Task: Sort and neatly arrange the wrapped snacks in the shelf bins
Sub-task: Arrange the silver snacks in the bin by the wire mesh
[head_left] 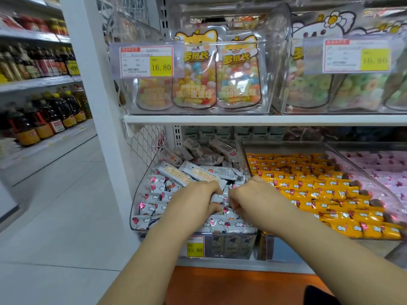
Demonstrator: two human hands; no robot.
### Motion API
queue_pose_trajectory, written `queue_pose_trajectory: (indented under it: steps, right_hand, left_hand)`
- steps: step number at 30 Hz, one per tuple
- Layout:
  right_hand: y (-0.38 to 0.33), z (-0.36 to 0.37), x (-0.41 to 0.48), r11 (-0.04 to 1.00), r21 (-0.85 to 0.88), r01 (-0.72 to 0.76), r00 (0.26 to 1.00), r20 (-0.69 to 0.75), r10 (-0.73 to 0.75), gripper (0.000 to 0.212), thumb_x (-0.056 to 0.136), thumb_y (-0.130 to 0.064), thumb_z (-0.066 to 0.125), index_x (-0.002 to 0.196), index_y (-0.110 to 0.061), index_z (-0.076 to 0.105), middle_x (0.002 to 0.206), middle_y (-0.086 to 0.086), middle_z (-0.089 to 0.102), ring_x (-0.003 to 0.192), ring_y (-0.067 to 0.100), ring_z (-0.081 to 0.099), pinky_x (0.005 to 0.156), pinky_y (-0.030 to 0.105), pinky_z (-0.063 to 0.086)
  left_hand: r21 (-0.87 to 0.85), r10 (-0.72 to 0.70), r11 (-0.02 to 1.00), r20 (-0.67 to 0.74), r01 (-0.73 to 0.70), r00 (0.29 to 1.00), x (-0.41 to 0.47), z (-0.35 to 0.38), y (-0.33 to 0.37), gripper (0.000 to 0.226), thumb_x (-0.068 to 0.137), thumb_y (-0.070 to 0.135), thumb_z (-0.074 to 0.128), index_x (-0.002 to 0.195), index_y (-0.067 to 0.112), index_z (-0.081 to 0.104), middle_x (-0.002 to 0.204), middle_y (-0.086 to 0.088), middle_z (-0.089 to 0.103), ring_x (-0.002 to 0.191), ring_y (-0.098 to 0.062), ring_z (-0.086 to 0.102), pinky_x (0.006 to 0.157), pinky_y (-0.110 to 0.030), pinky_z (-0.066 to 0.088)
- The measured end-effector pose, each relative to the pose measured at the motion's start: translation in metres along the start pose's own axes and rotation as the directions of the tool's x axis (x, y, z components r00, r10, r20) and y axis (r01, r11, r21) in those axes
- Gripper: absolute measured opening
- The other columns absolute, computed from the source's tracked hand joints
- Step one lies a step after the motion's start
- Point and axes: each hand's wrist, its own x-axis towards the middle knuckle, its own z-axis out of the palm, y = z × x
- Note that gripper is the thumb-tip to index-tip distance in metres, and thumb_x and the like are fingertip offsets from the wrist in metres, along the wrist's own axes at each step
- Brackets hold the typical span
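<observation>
Left grip (193, 202), right grip (253, 200) pinching white snacks (218, 198), orange snacks (308, 190) beside

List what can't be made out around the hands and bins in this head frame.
- Head view: left hand grips white wrapped snacks; its curled fingers hide how many.
- Right hand: the fingers curl under, and the back of the hand hides whether it grips anything.
- Pink wrapped snacks: cut off by the right edge.
- Upper price tag: the price reads, but the small print is blurred.
</observation>
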Motion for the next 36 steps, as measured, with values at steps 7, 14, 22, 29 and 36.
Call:
queue_pose_trajectory:
  steps: [7, 14, 22, 29, 36]
  right_hand:
    - [0.003, 0.004, 0.002, 0.998, 0.063, 0.01, 1.0, 0.012, -0.011, 0.018, 0.091, -0.012, 0.048, 0.081, -0.026, 0.046, 0.067, -0.009, 0.039, 0.074, 0.016, 0.034, 0.081, 0.026, 0.03]
    - [0.001, 0.003, 0.003, 0.992, 0.127, -0.02, 1.0, 0.011, 0.019, 0.014, 0.092, -0.015, 0.049, 0.087, -0.026, 0.056, 0.087, -0.004, 0.06, 0.082, 0.016, 0.045, 0.091, 0.027, 0.033]
    - [-0.003, 0.002, -0.001, 0.994, 0.106, -0.028, 1.0, 0.014, 0.027, 0.018, 0.094, -0.014, 0.049, 0.105, -0.023, 0.061, 0.101, -0.002, 0.064, 0.105, 0.02, 0.049, 0.081, 0.023, 0.023]
    - [0.012, 0.0, -0.011, 0.929, 0.369, 0.012, 1.0, -0.028, -0.002, 0.019, 0.092, -0.023, 0.054, 0.107, -0.026, 0.065, 0.091, -0.008, 0.069, 0.091, 0.006, 0.06, 0.103, 0.026, 0.039]
    - [0.034, -0.003, -0.017, 0.659, 0.747, -0.089, 0.923, -0.188, 0.337, 0.009, 0.086, -0.017, 0.066, 0.086, -0.026, 0.068, 0.075, -0.016, 0.065, 0.078, -0.011, 0.056, 0.065, -0.001, 0.039]
  left_hand:
    - [0.037, 0.004, 0.999, 0.191, -0.011, 0.982, 0.003, 0.003, -0.008, 0.031, 0.093, 0.045, 0.051, 0.116, 0.03, 0.065, 0.109, 0.01, 0.056, 0.099, -0.014, 0.054, 0.086, -0.031, 0.043]
    - [0.113, -0.064, 0.993, 0.234, 0.038, 0.97, -0.005, -0.002, -0.006, 0.049, 0.099, 0.051, 0.025, 0.068, 0.022, 0.049, 0.072, 0.004, 0.051, 0.078, -0.02, 0.047, 0.098, -0.04, 0.034]
    - [0.184, -0.024, 0.983, 0.172, -0.008, 0.985, -0.011, 0.013, -0.003, 0.046, 0.091, 0.06, 0.039, 0.128, 0.034, 0.048, 0.127, 0.007, 0.051, 0.119, -0.017, 0.044, 0.099, -0.037, 0.026]
    - [-0.153, -0.054, 0.987, -0.077, 0.042, 0.996, -0.01, 0.007, -0.006, 0.037, 0.088, 0.05, 0.055, 0.122, 0.034, 0.056, 0.116, 0.014, 0.056, 0.104, -0.007, 0.054, 0.098, -0.035, 0.038]
    - [-0.033, -0.122, 0.993, -0.25, 0.117, 0.961, 0.012, 0.011, -0.01, 0.042, 0.093, 0.021, 0.054, 0.133, 0.031, 0.046, 0.13, 0.008, 0.042, 0.101, -0.022, 0.055, 0.091, -0.037, 0.044]
